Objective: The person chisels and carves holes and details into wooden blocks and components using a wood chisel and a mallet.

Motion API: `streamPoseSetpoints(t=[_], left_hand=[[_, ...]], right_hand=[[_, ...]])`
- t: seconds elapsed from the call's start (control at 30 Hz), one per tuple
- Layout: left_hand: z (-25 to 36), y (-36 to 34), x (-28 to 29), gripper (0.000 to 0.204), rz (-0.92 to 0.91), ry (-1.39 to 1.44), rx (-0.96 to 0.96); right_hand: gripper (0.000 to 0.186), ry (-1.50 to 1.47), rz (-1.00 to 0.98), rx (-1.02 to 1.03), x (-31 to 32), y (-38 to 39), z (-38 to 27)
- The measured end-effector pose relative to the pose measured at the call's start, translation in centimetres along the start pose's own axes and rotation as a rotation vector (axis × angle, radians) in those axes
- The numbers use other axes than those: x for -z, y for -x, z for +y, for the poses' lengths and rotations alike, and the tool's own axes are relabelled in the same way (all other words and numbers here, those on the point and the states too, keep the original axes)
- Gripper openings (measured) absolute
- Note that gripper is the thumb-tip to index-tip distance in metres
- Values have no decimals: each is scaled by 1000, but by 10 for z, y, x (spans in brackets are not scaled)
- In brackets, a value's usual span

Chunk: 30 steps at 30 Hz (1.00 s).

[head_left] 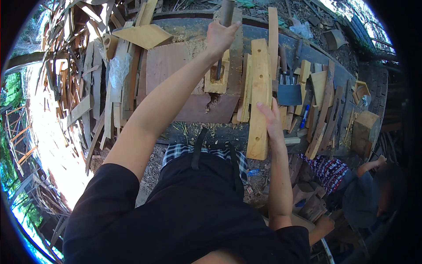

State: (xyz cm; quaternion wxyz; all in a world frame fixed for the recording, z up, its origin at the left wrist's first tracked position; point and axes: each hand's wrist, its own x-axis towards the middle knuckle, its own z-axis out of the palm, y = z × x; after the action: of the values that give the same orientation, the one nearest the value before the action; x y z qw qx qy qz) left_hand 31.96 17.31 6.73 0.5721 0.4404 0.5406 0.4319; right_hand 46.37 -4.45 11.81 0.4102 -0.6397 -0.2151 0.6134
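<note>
Head view, sweeping from the left: a heap of wood offcuts (70, 66) spills over the ground beside the bench (307, 48), with a crumpled clear plastic bag (118, 68) lying among the slats. Next comes a broad reddish board (176, 75) flat on the bench, sawdust scattered at its top edge. On its right end sits a small pale wooden block (218, 75) with a slot cut in it, and a chisel (225, 26) stands upright in that slot. The left hand (220, 36) is closed around the chisel's handle, fingers wrapped tight, arm stretched forward. Just right of the block, a long pale plank (258, 101) with holes along it lies lengthwise, its near end overhanging the bench edge. The right hand (270, 121) rests on that plank's right side, fingers loosely spread and flat, gripping nothing. Further right, assorted wood strips and a dark flat blade (289, 94) crowd the bench. At far right, another person (365, 193) crouches low beside a wooden stump (365, 127).
</note>
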Motion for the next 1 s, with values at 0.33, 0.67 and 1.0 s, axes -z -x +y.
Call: streamPoseSetpoints(t=[0.33, 0.67, 1.0], left_hand=[[20, 32, -2, 35, -87, -127, -131], [19, 37, -7, 31, -113, -114, -33], [17, 27, 24, 28, -126, 303, 81]], right_hand=[[47, 353, 29, 607, -18, -20, -162], [68, 765, -198, 544, -16, -31, -195], [56, 161, -124, 213, -8, -27, -99]])
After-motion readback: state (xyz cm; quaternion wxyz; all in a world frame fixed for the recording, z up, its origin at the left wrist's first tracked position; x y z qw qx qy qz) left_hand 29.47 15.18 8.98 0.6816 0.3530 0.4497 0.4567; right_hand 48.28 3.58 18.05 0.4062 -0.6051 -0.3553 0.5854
